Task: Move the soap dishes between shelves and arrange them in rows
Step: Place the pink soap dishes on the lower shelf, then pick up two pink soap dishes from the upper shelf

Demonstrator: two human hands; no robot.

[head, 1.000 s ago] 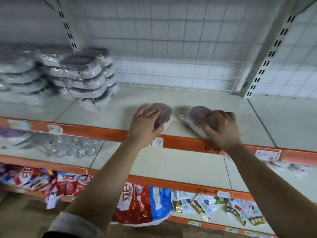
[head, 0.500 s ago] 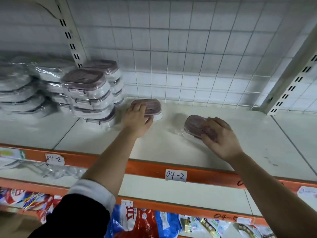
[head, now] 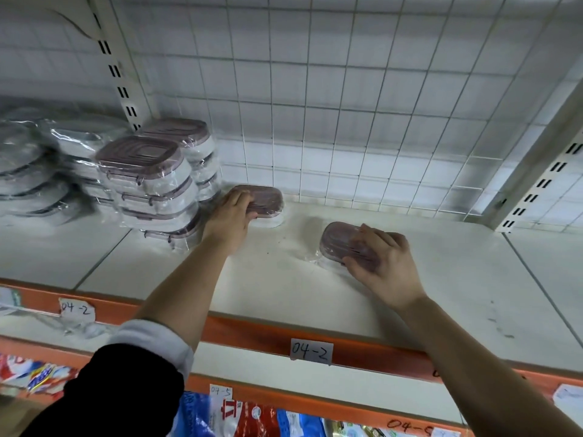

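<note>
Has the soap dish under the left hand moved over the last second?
Yes. The left hand has moved the soap dish away from the orange shelf edge, back to the wire grid, beside the stack of dishes.

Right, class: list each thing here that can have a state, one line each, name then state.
left hand: grips the left soap dish from above.
right hand: holds the right soap dish, fingers curled over its lid.
left soap dish: wrapped, lid on, flat on the shelf beside the stacked soap dishes.
right soap dish: wrapped, lid on, on the shelf, apart from the left one.
stacked soap dishes: wrapped, lids on, piled in columns.
</note>
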